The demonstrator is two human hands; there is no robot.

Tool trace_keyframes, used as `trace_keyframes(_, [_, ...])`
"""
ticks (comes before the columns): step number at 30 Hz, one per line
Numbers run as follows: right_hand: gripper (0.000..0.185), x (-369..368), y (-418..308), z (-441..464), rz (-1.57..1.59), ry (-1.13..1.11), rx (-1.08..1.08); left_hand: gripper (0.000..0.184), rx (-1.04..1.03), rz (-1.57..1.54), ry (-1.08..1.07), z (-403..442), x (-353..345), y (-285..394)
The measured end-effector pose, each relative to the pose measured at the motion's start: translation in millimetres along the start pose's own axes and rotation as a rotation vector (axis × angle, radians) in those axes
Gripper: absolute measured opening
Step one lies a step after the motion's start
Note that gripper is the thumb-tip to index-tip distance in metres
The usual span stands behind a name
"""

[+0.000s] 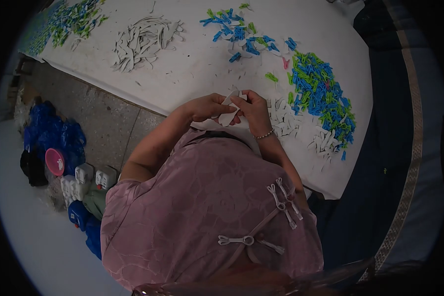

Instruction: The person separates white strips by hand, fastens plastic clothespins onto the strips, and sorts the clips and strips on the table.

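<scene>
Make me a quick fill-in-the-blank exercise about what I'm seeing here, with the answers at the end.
1. The flat material held in the left hand and right hand is ____.
2. The beaded bracelet is worn next to the ____ hand.
3. The largest nearby heap of clips is mostly green and ____.
4. The round basin is ____.

Missing words: white; right; blue; pink.

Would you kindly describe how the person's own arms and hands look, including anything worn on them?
The left hand and right hand are ungloved, and both forearms are bare. A mauve top, with a tone-on-tone pattern, has short sleeves. A light beaded bracelet circles the right wrist; the left wrist shows none.
</scene>
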State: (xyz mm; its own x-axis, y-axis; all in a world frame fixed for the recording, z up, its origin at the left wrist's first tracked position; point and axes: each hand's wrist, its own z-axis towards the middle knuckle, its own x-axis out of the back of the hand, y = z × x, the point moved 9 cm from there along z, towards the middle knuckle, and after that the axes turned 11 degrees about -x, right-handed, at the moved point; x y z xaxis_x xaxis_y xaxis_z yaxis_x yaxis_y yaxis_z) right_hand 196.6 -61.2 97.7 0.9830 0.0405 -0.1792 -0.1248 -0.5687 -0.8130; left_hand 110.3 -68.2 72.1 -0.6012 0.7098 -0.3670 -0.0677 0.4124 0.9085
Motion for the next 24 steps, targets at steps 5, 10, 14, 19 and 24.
trace_keyframes(5, [0.017, 4.6, 4.0, 2.9, 0.035, 0.006, -0.031, 0.025, 0.071, 0.045, -0.064, -3.9, -0.8, -4.0])
trace_keyframes(10, [0.015, 28.4, 7.1, 12.6, 0.273, 0.093, 0.041, 0.029, -0.028, -0.296, 0.185, -17.2, 20.9, -4.9])
trace_keyframes(14, [0.015, 26.9, 12.5, 14.4, 0.35, 0.042, 0.036, 0.024, -0.241, -0.526, 0.456, -19.6, 50.5, -14.8])
trace_keyframes(19, [0.013, 17.3, 20.9, 12.9, 0.395, 0.015, 0.022, 0.019, -0.335, -0.571, 0.589, -19.4, 56.2, -6.9])
trace_keyframes(24, [0.012, 14.9, 25.6, 12.8, 0.404, -0.006, 0.024, 0.017, -0.373, -0.522, 0.649, -17.5, 56.8, -9.6])
